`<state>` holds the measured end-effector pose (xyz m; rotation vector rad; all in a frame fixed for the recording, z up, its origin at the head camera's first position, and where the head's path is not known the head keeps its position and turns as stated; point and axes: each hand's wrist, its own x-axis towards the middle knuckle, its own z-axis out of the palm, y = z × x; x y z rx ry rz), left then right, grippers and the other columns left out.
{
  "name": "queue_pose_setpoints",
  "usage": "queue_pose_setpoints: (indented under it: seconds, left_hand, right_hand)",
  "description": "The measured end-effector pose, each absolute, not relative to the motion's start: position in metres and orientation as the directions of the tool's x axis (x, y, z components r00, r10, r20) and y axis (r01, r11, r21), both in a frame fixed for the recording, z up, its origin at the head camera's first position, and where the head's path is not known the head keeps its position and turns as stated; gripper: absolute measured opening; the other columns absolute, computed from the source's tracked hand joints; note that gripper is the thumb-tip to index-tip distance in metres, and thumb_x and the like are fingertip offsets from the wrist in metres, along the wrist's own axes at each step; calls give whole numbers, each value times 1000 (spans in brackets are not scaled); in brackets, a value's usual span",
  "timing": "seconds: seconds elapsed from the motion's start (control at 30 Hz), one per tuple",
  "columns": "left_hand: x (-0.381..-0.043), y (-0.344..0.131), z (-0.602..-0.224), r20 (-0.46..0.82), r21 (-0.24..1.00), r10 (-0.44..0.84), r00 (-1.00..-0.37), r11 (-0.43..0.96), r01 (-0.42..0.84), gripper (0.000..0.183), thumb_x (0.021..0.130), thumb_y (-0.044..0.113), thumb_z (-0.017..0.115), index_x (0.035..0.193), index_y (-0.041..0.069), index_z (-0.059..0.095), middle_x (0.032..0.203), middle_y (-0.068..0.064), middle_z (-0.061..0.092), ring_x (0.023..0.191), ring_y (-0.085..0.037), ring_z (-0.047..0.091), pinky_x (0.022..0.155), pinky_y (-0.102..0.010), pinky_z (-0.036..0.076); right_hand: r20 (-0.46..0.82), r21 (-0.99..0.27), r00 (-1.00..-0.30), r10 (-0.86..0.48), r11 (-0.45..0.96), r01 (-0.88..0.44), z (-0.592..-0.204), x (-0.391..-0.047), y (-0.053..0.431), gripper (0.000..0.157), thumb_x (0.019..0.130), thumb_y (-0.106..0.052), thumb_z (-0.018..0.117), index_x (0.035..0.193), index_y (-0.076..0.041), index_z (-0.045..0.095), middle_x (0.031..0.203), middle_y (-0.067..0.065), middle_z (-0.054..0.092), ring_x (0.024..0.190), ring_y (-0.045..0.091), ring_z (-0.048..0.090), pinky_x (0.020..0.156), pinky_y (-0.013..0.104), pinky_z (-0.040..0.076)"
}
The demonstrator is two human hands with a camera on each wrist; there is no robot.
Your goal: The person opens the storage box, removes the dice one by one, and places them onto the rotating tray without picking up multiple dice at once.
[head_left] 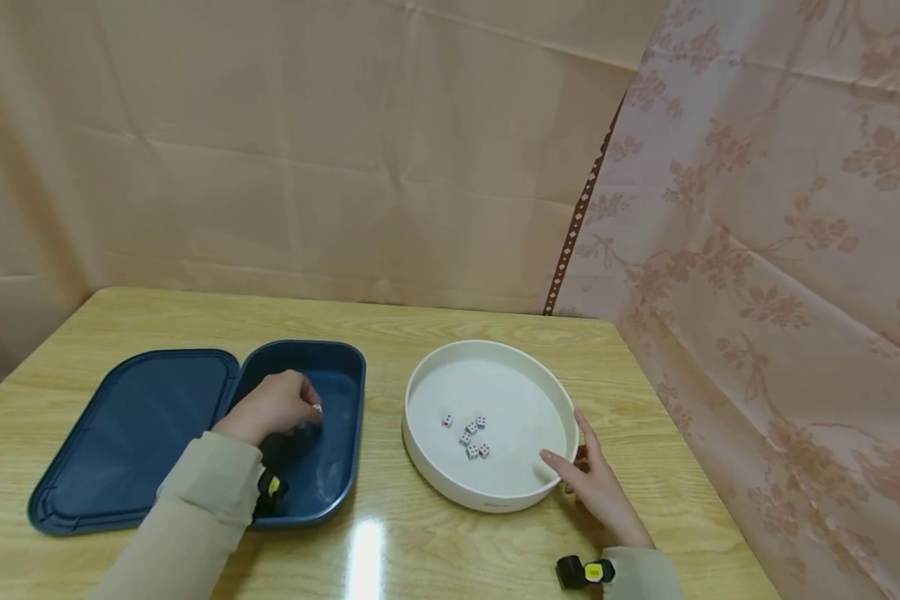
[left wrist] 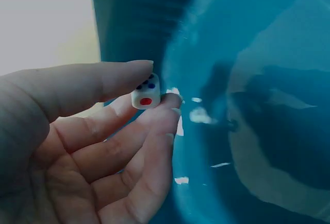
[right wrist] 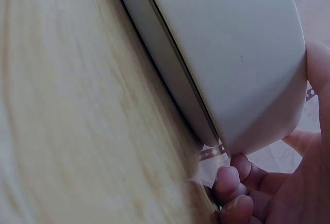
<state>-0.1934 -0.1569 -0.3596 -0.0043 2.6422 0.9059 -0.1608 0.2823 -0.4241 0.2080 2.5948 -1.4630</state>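
Observation:
My left hand is over the dark blue box, pinching a white die between thumb and fingertips. One red dot and several blue dots show on the die. At the right, my right hand grips the rim of a round white tray, thumb over the inside edge and fingers outside and beneath. Several white dice lie loosely grouped in the tray, left of and below its middle. In the right wrist view the tray's wall stands close over the tabletop, with curled fingertips at its lower edge.
A flat dark blue lid lies against the box's left side. Everything stands on a wood-grain table, with a beige curtain behind and a pink floral curtain along the right.

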Motion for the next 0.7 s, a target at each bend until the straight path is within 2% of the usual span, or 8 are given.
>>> queue_pose_setpoints:
  seconds: [0.17, 0.37, 0.53, 0.7]
  left_hand:
    - [-194, -151, -349, -265, 588, 110, -958, 805, -71, 20, 93, 18, 66, 101, 0, 67, 95, -12, 67, 78, -21, 60, 67, -34, 53]
    - [-193, -134, -332, -171, 599, 133, -976, 801, 4, 26, 94, 25, 66, 106, 2, 68, 109, -16, 68, 90, -25, 62, 78, -43, 55]
    - [-193, -117, -317, -139, 599, 139, -981, 800, 28, 26, 95, 27, 65, 107, 5, 69, 112, -15, 68, 96, -25, 63, 84, -44, 54]
    - [-192, -101, -305, -124, 642, 116, -986, 766, 9, 27, 96, 28, 66, 110, 6, 69, 109, -12, 68, 94, -24, 62, 84, -41, 55]
  right_hand:
    - [-214, -830, -976, 45, 519, 205, -424, -161, 282, 97, 92, -39, 68, 160, -23, 1, 106, 14, 53, 76, 17, 51, 60, 26, 44]
    - [-215, -827, -975, 46, 522, 207, -425, -161, 283, 98, 91, -39, 68, 160, -23, 1, 108, 14, 54, 79, 17, 52, 62, 26, 44]
    - [-220, -830, -974, 50, 515, 214, -425, -161, 283, 98, 91, -39, 69, 160, -23, 2, 108, 14, 53, 78, 17, 52, 62, 26, 44]
    - [-215, -829, -975, 47, 520, 208, -425, -162, 282, 98, 91, -40, 68, 160, -22, 1, 110, 15, 53, 79, 17, 52, 61, 26, 44]
